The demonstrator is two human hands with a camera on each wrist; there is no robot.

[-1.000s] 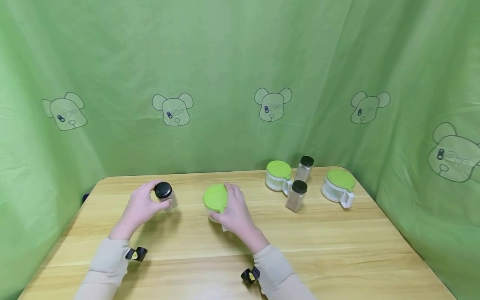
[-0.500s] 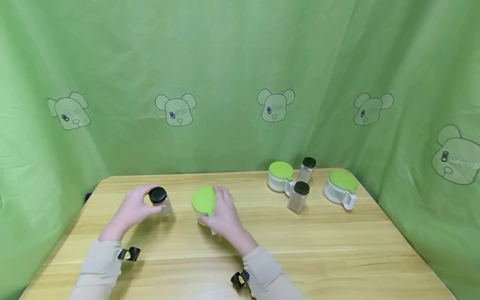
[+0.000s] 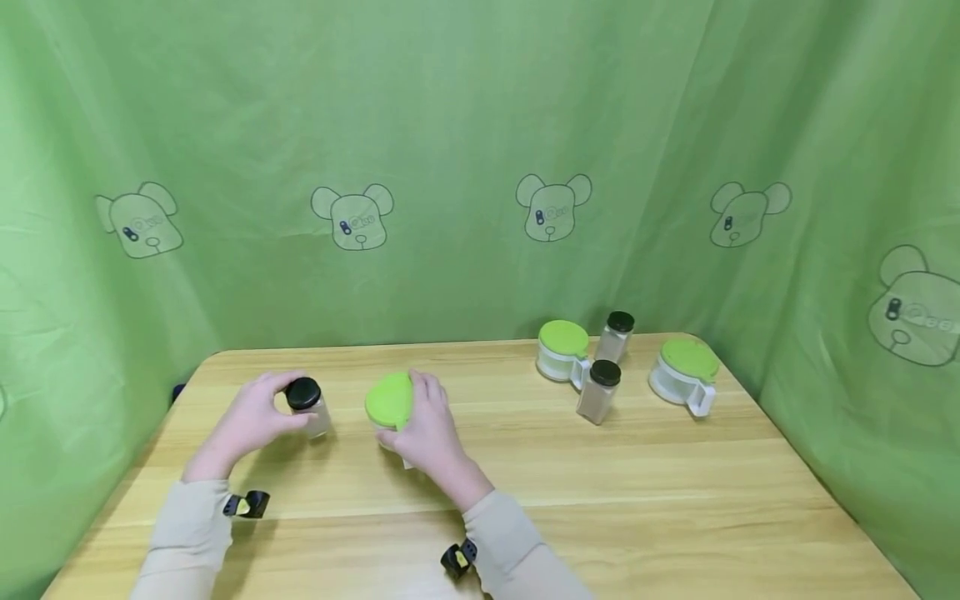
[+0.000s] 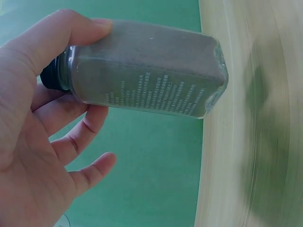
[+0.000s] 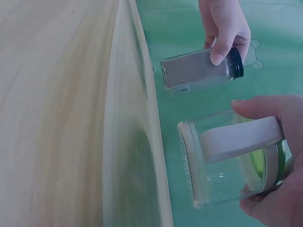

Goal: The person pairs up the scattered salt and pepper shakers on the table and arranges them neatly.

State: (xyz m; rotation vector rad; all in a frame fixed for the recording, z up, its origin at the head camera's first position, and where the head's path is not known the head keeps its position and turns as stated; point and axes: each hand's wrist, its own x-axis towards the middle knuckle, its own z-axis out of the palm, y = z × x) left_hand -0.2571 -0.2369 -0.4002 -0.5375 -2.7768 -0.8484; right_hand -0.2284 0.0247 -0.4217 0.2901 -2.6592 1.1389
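My left hand grips a square glass spice jar with a black lid, thumb and fingers around its neck. Grey-brown powder fills the jar, and white print runs along one side. To its right, my right hand holds a round clear seasoning jar by its upper part; its lid is green. The white handle of that jar faces the right wrist camera. Both jars hang above the wooden table, their shadows falling on it below.
At the back right stand two more green-lidded seasoning jars with white handles. Between them are two black-lidded spice jars. A green curtain with bear outlines closes off the back and sides.
Both hands have moved left and slightly toward the near side, carrying the spice jar and the seasoning jar along. The jars at the back right have stayed in place.
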